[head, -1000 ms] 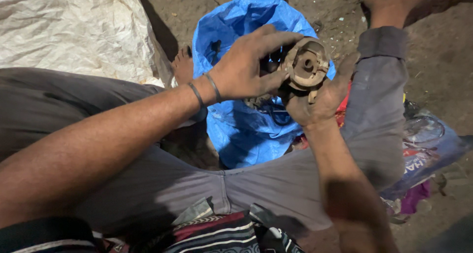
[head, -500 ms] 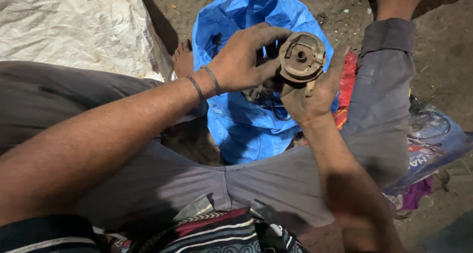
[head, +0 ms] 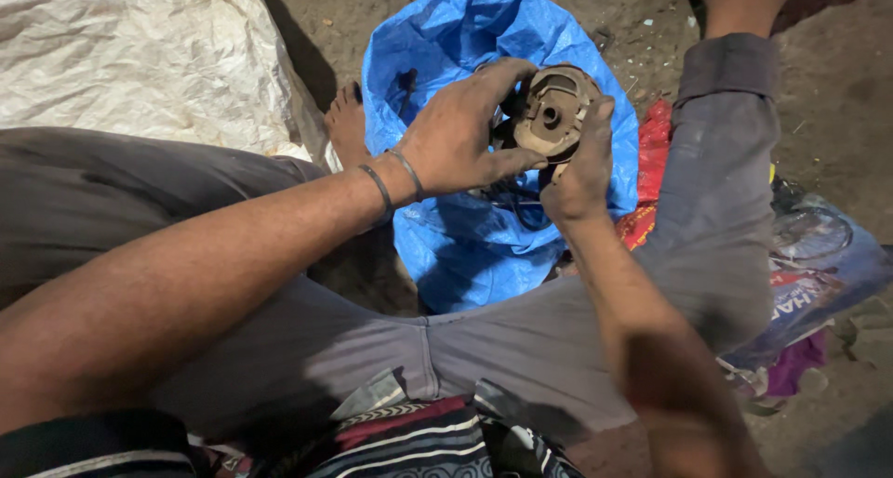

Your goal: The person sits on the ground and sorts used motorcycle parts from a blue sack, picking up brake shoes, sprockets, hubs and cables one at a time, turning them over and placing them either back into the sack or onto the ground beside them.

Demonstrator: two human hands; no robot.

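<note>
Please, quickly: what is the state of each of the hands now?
Left hand: closed on the round metal part.
Right hand: closed on the same part from below.

Both hands, left point(head: 456, 139) and right point(head: 579, 166), curl closed together, forearms converging.

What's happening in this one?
A person sits on dirt ground and holds a round, grimy metal part in both hands over an open blue bag. The left hand grips it from the top and side; the right hand supports it from below. Its slotted face with a centre hole points up toward the camera. A white sack lies to the left, and printed plastic wrappers lie to the right.
</note>
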